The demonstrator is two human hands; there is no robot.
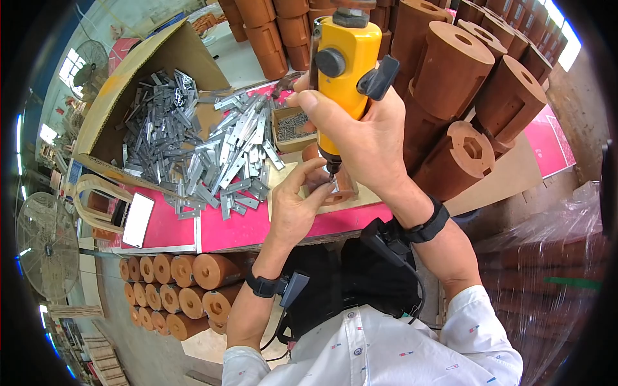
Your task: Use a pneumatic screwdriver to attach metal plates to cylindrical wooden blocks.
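In my right hand (373, 138) is a yellow power screwdriver (347, 71) with black knobs, held upright with its bit pointing down. The fingers are wrapped round its body. Under it a brown cylinder (347, 188) lies on a light board (283, 186). My left hand (293, 206) is closed in a pinch at the tip of the bit, over the cylinder. Whatever sits between its thumb and forefinger is too small and covered to make out. Just behind my left hand stands a small box of screws (293, 128).
Flat metal plates (238, 148) spill from a tipped cardboard box (116, 96) onto the pink table top (238, 228). A white phone (138, 220) leans at the left. Brown cylinders (450, 55) stand stacked at the right; more cylinders (215, 270) are piled below the table.
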